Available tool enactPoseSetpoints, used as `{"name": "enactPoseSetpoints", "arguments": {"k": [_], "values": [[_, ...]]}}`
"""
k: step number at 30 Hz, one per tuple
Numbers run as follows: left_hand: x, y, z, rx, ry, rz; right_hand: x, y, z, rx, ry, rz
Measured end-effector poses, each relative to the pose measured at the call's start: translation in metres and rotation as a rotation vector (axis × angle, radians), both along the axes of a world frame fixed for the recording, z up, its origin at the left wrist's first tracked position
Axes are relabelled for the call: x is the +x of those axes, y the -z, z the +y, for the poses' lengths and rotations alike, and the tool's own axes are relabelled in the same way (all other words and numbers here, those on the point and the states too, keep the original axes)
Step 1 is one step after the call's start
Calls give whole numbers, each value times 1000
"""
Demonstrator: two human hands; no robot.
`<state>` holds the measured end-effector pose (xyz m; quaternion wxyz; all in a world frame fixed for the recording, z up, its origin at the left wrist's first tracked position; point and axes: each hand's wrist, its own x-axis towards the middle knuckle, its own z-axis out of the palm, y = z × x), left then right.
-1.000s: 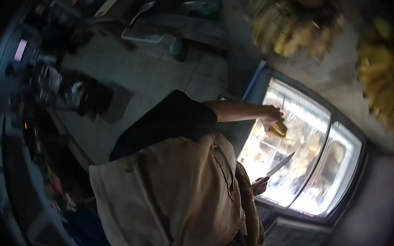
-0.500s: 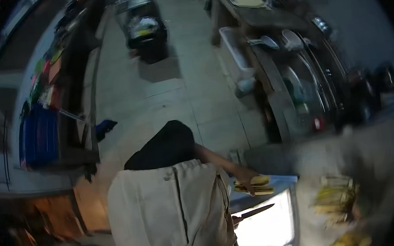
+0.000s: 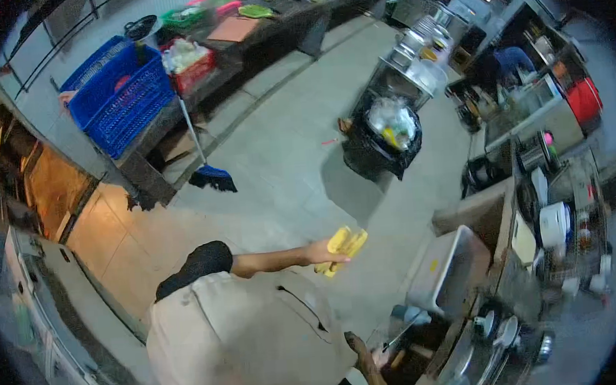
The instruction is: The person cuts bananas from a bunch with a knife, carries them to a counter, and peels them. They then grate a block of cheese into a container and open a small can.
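My left hand (image 3: 320,252) is closed around several long yellow pieces (image 3: 348,241), held out over the tiled floor at the end of my bare forearm. They look like banana or plantain, though blur hides the detail. Low in the view, right of the cream apron (image 3: 240,335), is my right hand (image 3: 364,354). Its fingers are blurred, and a thin knife (image 3: 401,332) extends from it up and to the right.
A black-bagged bin (image 3: 383,139) stands ahead beside a metal trolley. At left are a blue crate (image 3: 127,98) on a counter and a blue broom (image 3: 213,178). A white tub (image 3: 441,269) and dish racks (image 3: 578,222) are at right.
The view has swung round, bringing the bin and right-hand shelves closer to centre. My left hand has moved from the blue surface to over the floor with the yellow pieces; the knife remains in my right hand.
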<state>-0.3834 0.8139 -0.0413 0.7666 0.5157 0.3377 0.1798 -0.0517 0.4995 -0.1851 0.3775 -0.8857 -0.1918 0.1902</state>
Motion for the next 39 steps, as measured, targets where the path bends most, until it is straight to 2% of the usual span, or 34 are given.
{"name": "enactPoseSetpoints", "arguments": {"k": [2,3,5,6,8,9,10,11,12,14,15,16,17,18,19,20,21,22,23,24,26,28,29,30,31,32,33,34,35,36,37,38,39], "values": [[-36,19,66,21,-322,1,-24,-38,106,-94,-143,99],[-62,26,100,29,-348,0,-42,-60,156,-145,-230,153],[-90,39,157,-14,-565,-163,-72,-102,237,-285,-427,261],[-107,2,178,-106,-677,-45,-47,-41,256,-199,-416,369],[-128,50,232,-88,-800,-204,8,88,289,-36,-381,592],[-138,59,253,-71,-825,-219,26,122,298,-267,-585,401],[-150,67,282,-88,-941,-153,33,146,332,-493,-776,188],[-159,73,311,-104,-1062,-88,29,152,372,-569,-867,113],[-172,76,337,-94,-1093,-97,21,153,416,-566,-890,114],[-189,75,370,-326,-1171,-259,10,146,508,-513,-917,128],[-193,36,388,-334,-1269,-296,4,142,563,-440,-912,154],[-205,35,412,-336,-1299,-278,-2,135,625,-331,-892,190],[-220,38,431,-330,-1366,-272,-3,143,684,-182,-854,284],[-231,39,450,-340,-1437,-266,-19,117,742,-17,-775,525],[-244,42,469,-332,-1516,-279,-40,92,806,147,-892,11],[-258,33,489,-244,-1604,-217,-106,-13,878,63,-1133,-187],[-276,26,509,-289,-1611,-92,-133,-35,942,-32,-1191,-83],[-297,18,532,-326,-1610,27,-156,-41,1000,187,-1299,-111],[-314,-10,556,-273,-1640,214,-166,-2,1070,227,-1222,207],[-326,-27,583,-215,-1654,402,-243,-118,1092,155,-1361,113],[-369,11,639,-59,-1760,253,-309,-134,1183,68,-1412,-71],[-417,38,705,11,-1774,379,-377,-167,1241,-31,-1386,-84],[-435,40,742,238,-1886,392,-406,-151,1282,66,-1408,-75],[-455,33,772,185,-1862,365,-426,-121,1313,139,-1431,-63],[-468,26,798,106,-1844,333,-442,-96,1341,41,-1435,-95],[-491,19,824,45,-1729,453,-471,-83,1375,-34,-1443,-129],[-535,69,858,-75,-1622,647,-493,-75,1403,114,-1535,-149],[-555,83,885,-95,-1627,657,-512,-67,1423,260,-1620,-154],[-573,92,907,49,-1671,937,-535,-81,1439,202,-1649,-20],[-579,77,924,204,-1682,1221,-556,-91,1456,142,-1668,116],[-587,62,941,198,-1674,1236,-579,-76,1485,88,-1642,-151],[-581,-1,956,-67,-1555,1131,-598,-55,1516,191,-1656,-212],[-581,-33,973,-328,-1415,1014,-616,-38,1543,282,-1665,-275]]}}
